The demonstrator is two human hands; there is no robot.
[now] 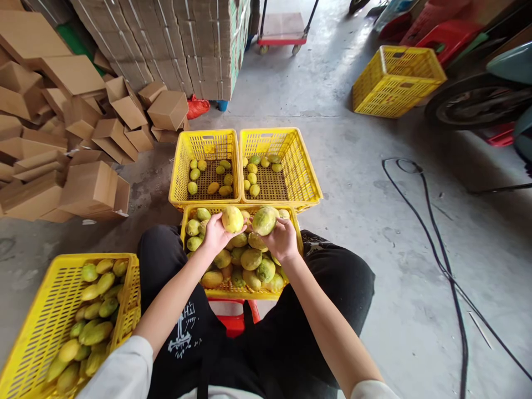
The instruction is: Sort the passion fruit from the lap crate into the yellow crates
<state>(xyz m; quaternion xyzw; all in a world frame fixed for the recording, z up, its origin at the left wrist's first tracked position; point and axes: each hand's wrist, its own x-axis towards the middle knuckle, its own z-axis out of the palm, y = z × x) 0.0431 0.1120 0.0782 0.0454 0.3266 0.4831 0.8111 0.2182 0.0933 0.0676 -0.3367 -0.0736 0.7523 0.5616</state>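
My left hand point(215, 234) is closed around a yellow mango point(232, 218), held up over the near crate point(291, 217). Beside it my right hand point(281, 240) grips a greener mango point(264, 220) at about the same height. The two fruits sit almost side by side. The near crate is between my knees and is piled with several yellow-green mangoes point(251, 259). Beyond it stand two yellow crates side by side, the left one point(178, 166) and the right one point(305, 166), each with several small fruits on its floor.
A yellow crate point(50, 310) of mangoes sits at my left. Loose cardboard boxes point(89, 191) and a stacked pallet point(187, 44) fill the left back. An overturned yellow crate point(397, 80), a wheel point(477, 105) and a black cable point(440, 260) lie on the right.
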